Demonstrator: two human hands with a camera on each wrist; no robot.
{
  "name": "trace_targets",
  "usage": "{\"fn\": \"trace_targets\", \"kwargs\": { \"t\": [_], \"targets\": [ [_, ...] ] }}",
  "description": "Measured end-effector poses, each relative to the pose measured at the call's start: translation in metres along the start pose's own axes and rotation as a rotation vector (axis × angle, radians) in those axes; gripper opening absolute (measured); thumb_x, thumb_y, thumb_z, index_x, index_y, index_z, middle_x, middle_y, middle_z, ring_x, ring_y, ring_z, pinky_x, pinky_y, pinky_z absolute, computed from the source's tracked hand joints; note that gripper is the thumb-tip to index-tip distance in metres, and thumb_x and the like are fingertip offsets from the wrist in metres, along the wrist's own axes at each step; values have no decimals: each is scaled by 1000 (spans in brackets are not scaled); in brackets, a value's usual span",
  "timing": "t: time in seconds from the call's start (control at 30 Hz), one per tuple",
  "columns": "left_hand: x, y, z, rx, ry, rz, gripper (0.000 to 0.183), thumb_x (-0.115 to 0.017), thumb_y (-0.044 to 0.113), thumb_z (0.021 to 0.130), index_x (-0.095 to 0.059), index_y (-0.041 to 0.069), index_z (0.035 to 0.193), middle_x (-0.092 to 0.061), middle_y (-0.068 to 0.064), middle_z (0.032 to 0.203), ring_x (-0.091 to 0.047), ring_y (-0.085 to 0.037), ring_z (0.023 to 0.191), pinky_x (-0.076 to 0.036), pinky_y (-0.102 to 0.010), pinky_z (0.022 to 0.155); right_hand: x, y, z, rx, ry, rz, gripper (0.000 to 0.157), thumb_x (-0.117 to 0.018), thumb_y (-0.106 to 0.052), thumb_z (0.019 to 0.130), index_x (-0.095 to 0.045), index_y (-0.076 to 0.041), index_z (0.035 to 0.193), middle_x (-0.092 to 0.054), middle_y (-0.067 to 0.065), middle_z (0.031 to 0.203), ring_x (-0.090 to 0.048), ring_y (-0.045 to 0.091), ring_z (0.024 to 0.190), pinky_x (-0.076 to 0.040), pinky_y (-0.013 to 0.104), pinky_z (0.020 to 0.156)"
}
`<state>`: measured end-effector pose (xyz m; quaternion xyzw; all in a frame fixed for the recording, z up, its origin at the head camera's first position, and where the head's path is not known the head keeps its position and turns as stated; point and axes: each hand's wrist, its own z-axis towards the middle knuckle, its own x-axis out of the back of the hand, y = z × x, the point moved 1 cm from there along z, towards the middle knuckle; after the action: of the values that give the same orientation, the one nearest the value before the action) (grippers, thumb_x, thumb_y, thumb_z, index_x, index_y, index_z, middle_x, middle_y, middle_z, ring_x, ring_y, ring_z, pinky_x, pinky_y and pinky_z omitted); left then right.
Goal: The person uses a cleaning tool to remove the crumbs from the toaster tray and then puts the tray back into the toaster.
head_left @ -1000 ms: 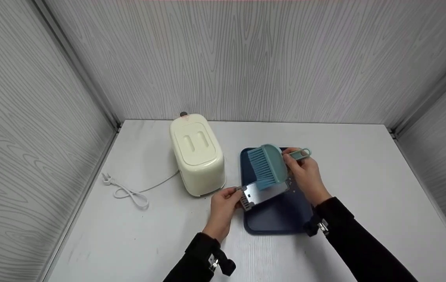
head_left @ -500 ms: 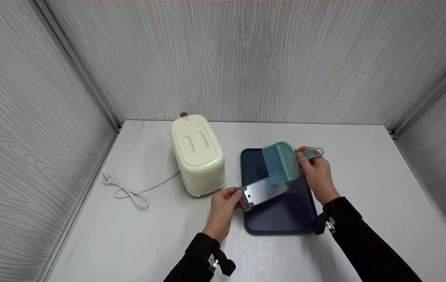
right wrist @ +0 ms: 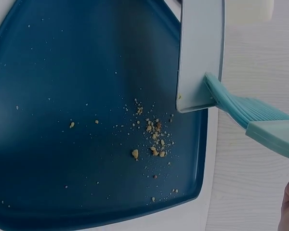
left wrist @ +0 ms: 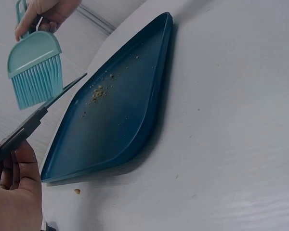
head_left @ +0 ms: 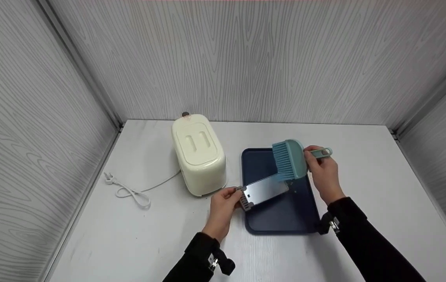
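Metal plate [head_left: 266, 192], flat and shiny, juts from pinching left hand [head_left: 222, 208] over blue tray's [head_left: 280, 222] left edge, right hand [head_left: 325, 178] pinching bristled brush [head_left: 297, 159].

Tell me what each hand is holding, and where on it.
The left hand pinches the metal plate at its slotted end; the right hand grips the teal brush by its handle, close to the head.

Booth-like workspace, grey wood-grain panels [head_left: 223, 58] on three sides, white tabletop [head_left: 372, 180]
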<state>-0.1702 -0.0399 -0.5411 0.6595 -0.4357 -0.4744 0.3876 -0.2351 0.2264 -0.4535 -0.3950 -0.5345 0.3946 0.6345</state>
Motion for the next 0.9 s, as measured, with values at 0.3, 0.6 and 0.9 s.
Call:
{"fn": "trace_targets", "kwargs": {
  "t": [0.3,0.6,0.9],
  "targets": [
    [-1,2,-1,1,7,-7,25,-66,4,98,-66,-13,117,-70,-13,98,-65,-15,80,-56,-27,72,4,31,14,-12,50,-7,48,-53,-43,108,-58,-8,139,-64,14,121,-56,14,95,-48,26,80],
    [0,3,-1,5,9,-28,26,-67,5,98,-65,-13,118,-69,-15,100,-65,-16,81,-56,-26,72,5,26,11,1,66,0,43,-51,-35,110,-56,-6,141,-62,17,116,-53,15,92,-45,27,80],
    [2,4,-1,6,8,-49,26,-66,4,98,-65,-14,117,-70,-14,98,-65,-15,81,-56,-26,72,2,-12,-8,29,74,2,41,-51,-31,110,-57,-1,138,-62,20,112,-54,20,90,-44,22,76]
  ]
}}
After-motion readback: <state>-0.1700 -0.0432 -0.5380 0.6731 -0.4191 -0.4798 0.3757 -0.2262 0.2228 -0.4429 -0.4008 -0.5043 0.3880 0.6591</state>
